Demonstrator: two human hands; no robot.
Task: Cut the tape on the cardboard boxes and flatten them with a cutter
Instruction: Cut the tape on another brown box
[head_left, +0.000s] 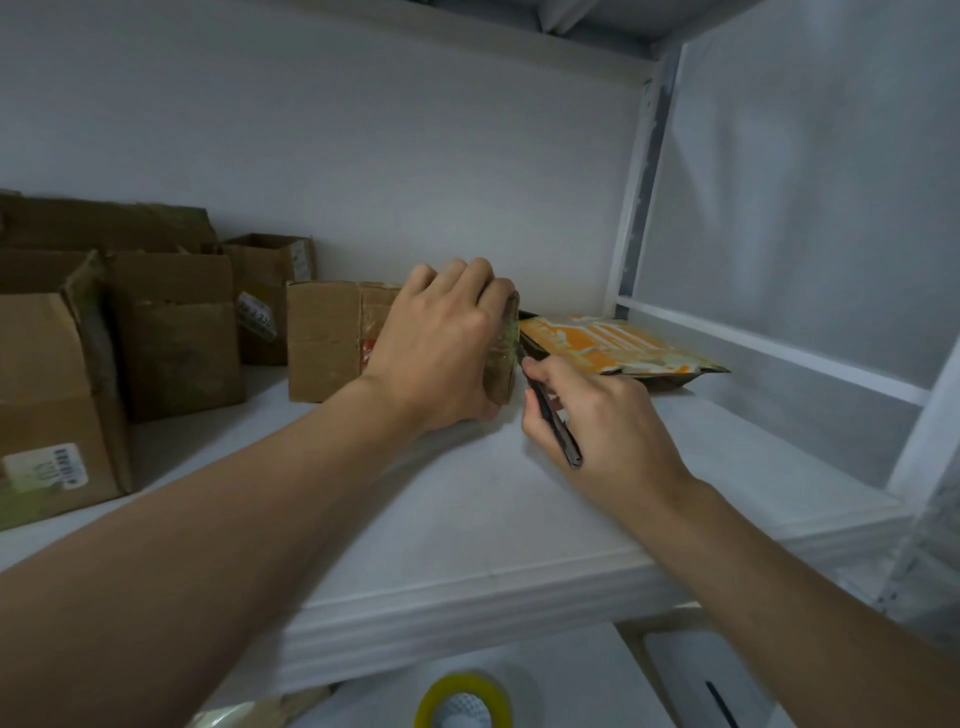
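A small brown cardboard box (332, 338) stands on the white shelf (467, 519), its right end wrapped in clear tape. My left hand (441, 338) grips the box over its top right corner. My right hand (597, 410) holds a thin black cutter (553, 415) like a pen, the blade tip touching the taped right edge of the box. Just right of the box lies a flattened orange and white box (623, 345).
Several more cardboard boxes (171, 332) stand at the left of the shelf, one with a barcode label (52, 467). The shelf's white upright (639, 182) and side panel close off the right. Below the shelf edge a yellow tape roll (465, 701) shows.
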